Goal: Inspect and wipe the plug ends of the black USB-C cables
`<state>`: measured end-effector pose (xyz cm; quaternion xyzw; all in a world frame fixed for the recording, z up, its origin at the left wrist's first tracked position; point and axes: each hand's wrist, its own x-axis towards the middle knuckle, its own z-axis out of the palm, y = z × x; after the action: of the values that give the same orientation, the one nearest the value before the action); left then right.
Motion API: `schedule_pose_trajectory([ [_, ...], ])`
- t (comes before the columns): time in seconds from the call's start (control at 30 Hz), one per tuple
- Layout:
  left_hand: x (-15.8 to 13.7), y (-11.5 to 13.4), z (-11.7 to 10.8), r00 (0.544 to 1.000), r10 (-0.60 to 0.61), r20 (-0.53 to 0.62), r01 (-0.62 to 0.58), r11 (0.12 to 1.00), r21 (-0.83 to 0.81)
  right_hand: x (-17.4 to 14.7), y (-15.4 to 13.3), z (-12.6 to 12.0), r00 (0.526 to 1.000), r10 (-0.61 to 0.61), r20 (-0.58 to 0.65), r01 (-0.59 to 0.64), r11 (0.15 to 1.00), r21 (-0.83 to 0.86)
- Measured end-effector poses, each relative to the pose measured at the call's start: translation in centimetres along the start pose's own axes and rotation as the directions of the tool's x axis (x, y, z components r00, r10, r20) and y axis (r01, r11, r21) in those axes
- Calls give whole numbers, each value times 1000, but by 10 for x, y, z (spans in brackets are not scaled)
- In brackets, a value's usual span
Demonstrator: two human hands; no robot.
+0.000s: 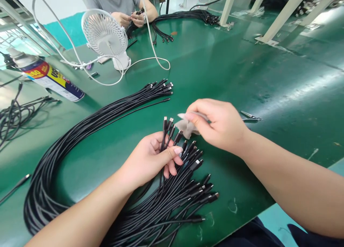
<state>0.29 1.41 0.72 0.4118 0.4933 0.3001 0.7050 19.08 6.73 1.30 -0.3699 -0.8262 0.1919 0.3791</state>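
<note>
Over the glossy green tabletop (228, 75), two bare hands work close together above a thick U-shaped bundle of thin black cables (80, 128).

Left hand (154, 157): grip closed on a few black cable ends with metal-tipped plugs (172, 131). Thumb lies across the front, fingers curl behind; the plugs fan out above the thumb, pointing up and slightly right. The gap between thumb and fingers is only what the cables fill.

Right hand (216, 123): grip pinched, thumb against bent forefinger, clamped on a crumpled pale grey cloth (189, 128). The cloth hangs just beside the rightmost held plug; cannot tell whether the two touch.

Bundle: one set of ends lies beyond the left hand, the curve sweeps round at left, and the other set spreads below and right of the left hand, plugs pointing right.

Nearby: a slim metal hand tool (251, 117) lies past the right wrist. Upper left, a white round-headed desk fan (104, 33) and a red, yellow and blue spray can (52, 76). Far left, a loose tangle of dark cable (24, 114). Across the tabletop, a co-worker in a grey top (118, 1) has both hands together at small dark parts, beside another black cable bundle (185, 17).
</note>
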Motion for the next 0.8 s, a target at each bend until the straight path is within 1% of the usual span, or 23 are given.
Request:
schedule_pose_trajectory([
  [0.07, 0, 0, 0, 1000, -1, 4, 1, 1000, -14, 1, 0, -4, 995, 88, -40, -87, 996, 28],
  [0.13, 0, 0, -1, 1000, -5, 10, 6, 999, -32, 1, 0, -8, 992, 126, -26, -124, 991, 57],
  [0.2, 0, 0, -1, 1000, -10, 18, 11, 999, -52, 0, 0, -9, 995, 99, -1, -99, 994, 36],
  [0.27, 0, 0, -2, 1000, -16, 22, 17, 997, -71, -2, 0, -8, 999, 36, 16, -36, 999, 8],
  [0.37, 0, 1, -1, 1000, -22, 22, 24, 996, -87, -3, 1, -4, 998, -35, 52, 33, 999, 41],
  [0.5, 0, 2, -1, 999, -38, 26, 40, 996, -83, -2, -2, -3, 996, -69, 55, 66, 996, 63],
  [0.57, 0, 2, -1, 999, -41, 23, 42, 996, -74, 0, -6, -6, 999, -17, 29, 15, 997, 82],
  [0.63, 1, 1, -2, 999, -39, 23, 40, 998, -49, 4, -7, -11, 994, 88, -63, -81, 991, 111],
  [0.67, 1, 0, -2, 999, -41, 29, 42, 999, -20, 7, -5, -15, 980, 146, -131, -130, 984, 122],
  [0.73, 2, -2, -2, 998, -38, 41, 34, 996, 87, 11, 4, -23, 936, 239, -259, -211, 969, 132],
  [0.77, 1, -4, -2, 999, -24, 44, 16, 986, 169, 13, 13, -27, 913, 273, -302, -247, 961, 122],
  [0.8, 1, -6, -2, 999, 5, 42, -16, 964, 264, 15, 23, -31, 900, 299, -315, -281, 954, 104],
])
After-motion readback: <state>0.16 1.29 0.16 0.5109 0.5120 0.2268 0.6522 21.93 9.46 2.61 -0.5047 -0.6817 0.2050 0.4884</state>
